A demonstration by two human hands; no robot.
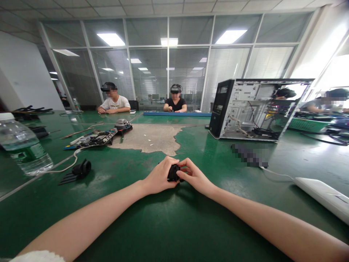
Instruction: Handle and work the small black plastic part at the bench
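Note:
A small black plastic part [172, 173] is held between both hands just above the green table, and its exact kind is hard to make out. My left hand [160, 176] wraps round it from the left, thumb and fingers closed on its sides. From the right, my right hand [194, 176] pinches its edge with thumb and fingertips. The fingers cover much of the part. To the left lies a black piece with a round end and a comb-like strap [77, 171], apart from both hands.
An open computer case [245, 109] stands at back right, with a white power bank [321, 194] on a cable nearer. A circuit board [94, 138] with wires lies left, beside a water bottle [23, 149]. People sit across the green table [174, 225].

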